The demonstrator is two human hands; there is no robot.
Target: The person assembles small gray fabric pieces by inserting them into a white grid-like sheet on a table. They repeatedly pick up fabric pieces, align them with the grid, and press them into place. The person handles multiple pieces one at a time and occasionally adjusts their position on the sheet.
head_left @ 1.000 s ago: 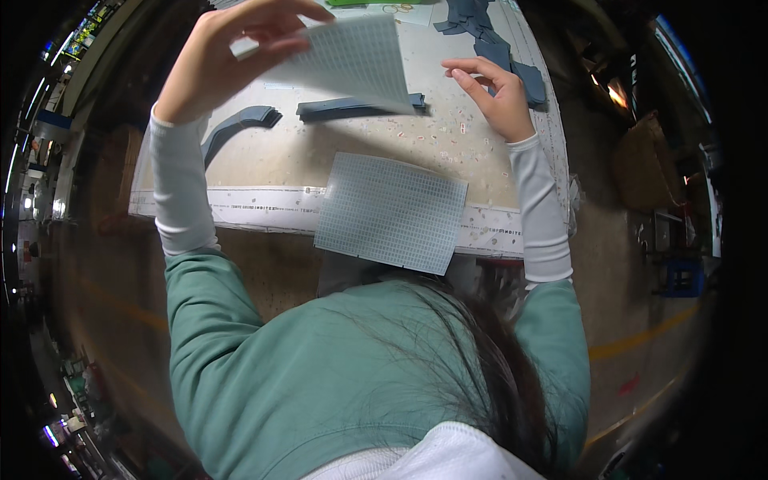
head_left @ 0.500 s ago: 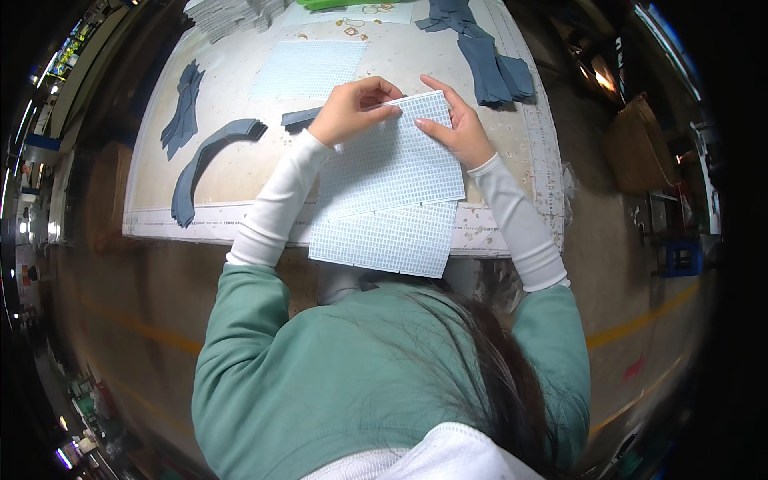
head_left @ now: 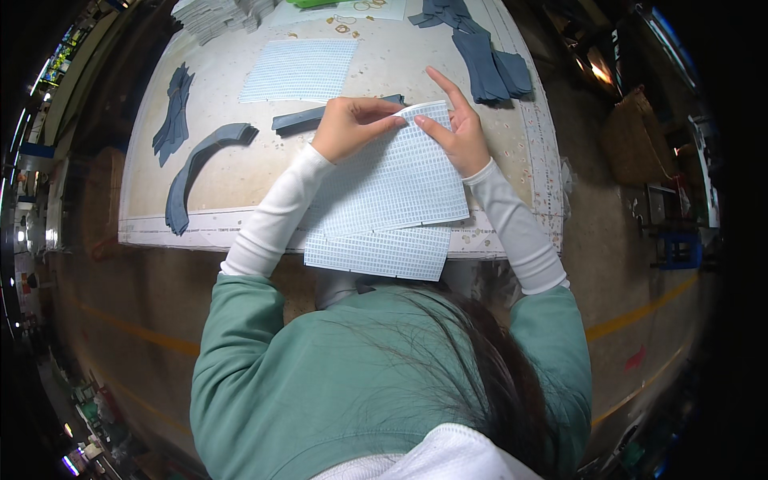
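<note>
A white sheet of small blue printed labels (head_left: 392, 180) is held up by its far edge, over the near part of the table. My left hand (head_left: 350, 128) pinches that edge between thumb and fingers. Beside it, my right hand (head_left: 464, 138) grips the same edge, thumb on top and index finger stretched out; its other fingers are partly hidden behind the sheet. A second similar sheet (head_left: 380, 256) lies beneath, overhanging the table's near edge. Just beyond my left hand, a stack of blue-grey strips (head_left: 294, 122) is partly covered by that hand.
Another label sheet (head_left: 300, 70) lies farther back on the white table (head_left: 400, 60). Curved blue-grey strips (head_left: 188, 172) and a bundle (head_left: 173, 116) sit at left, more bundles (head_left: 488, 68) at far right. Behind are small gold-coloured pieces (head_left: 344, 29), a green tray (head_left: 320, 2) and stacked grey pieces (head_left: 224, 20).
The held sheet has come slightly lower and nearer, covering more of the sheet beneath. My left hand has moved nearer, and its fingers have straightened along the edge. The view has shifted slightly.
</note>
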